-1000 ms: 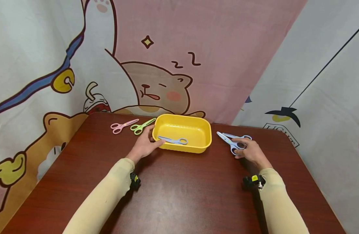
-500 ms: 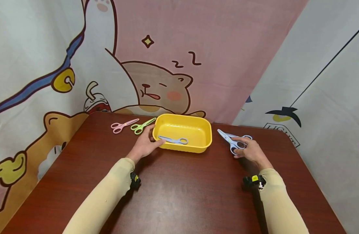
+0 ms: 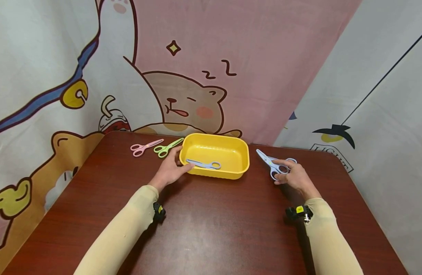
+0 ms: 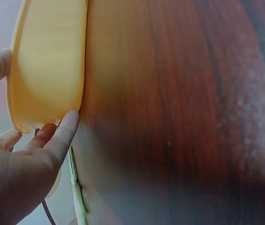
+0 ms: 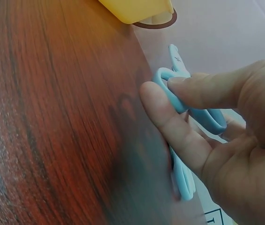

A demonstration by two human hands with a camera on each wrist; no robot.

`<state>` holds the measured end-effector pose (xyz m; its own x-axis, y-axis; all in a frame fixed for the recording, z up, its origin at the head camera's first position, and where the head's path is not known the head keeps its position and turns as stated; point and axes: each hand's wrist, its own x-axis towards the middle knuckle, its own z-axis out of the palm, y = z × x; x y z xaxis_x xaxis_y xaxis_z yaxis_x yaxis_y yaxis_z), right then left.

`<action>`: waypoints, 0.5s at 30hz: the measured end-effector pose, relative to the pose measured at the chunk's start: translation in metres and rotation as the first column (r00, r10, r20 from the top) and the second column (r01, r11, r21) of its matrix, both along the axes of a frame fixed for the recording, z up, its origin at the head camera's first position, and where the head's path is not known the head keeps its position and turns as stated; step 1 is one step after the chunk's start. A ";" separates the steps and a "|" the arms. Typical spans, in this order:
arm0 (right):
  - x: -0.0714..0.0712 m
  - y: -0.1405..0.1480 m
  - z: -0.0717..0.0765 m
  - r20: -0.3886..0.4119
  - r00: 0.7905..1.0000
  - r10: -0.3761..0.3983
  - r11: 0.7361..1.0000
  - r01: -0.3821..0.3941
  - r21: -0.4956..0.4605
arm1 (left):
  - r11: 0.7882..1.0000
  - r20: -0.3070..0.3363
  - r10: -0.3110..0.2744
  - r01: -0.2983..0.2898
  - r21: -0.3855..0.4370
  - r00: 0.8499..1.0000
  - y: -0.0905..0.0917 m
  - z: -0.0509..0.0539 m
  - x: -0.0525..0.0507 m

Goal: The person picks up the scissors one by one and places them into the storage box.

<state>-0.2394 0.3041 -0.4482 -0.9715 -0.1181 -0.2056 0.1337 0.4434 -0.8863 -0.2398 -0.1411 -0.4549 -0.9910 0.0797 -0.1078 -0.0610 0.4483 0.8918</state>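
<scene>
My left hand (image 3: 170,169) grips the left end of a yellow plastic basin (image 3: 217,174), with its thumb at the front rim and fingers along the end wall. Inside the basin lies a pair of light blue scissors (image 3: 204,165). To the right, my right hand (image 3: 293,177) pinches another pair of blue scissors (image 3: 267,159) by the handles, blades pointing up and left. In the right wrist view these scissors (image 5: 174,96) are tilted off the tabletop. Behind that hand lies a further blue pair (image 3: 291,160), partly hidden; its handle (image 5: 184,180) shows below the fingers.
Pink scissors (image 3: 139,150) and green scissors (image 3: 164,151) lie left of the basin on the dark red-brown table (image 3: 217,229). A printed curtain (image 3: 259,76) hangs right behind the table's far edge.
The blue scissors in my right hand have swung slightly, their tips rising away from the second pair's blades. My left hand and the basin stay in place.
</scene>
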 end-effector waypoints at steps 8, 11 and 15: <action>0.000 -0.001 -0.001 -0.041 0.999 0.006 1.000 -0.007 -0.022 | 1.000 0.001 -0.002 0.002 0.008 1.000 0.001 0.000 -0.001; 0.000 -0.003 0.000 -0.065 0.998 0.005 1.000 -0.006 -0.025 | 1.000 0.004 -0.004 0.003 0.007 1.000 0.001 0.001 -0.001; 0.001 -0.004 0.003 -0.093 0.996 0.006 1.000 -0.008 -0.016 | 1.000 0.010 0.000 0.000 0.002 1.000 0.000 0.001 -0.001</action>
<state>-0.2388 0.3001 -0.4448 -0.9854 -0.1275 -0.1126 0.0475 0.4294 -0.9019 -0.2408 -0.1412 -0.4539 -0.9899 0.0798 -0.1173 -0.0697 0.4465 0.8921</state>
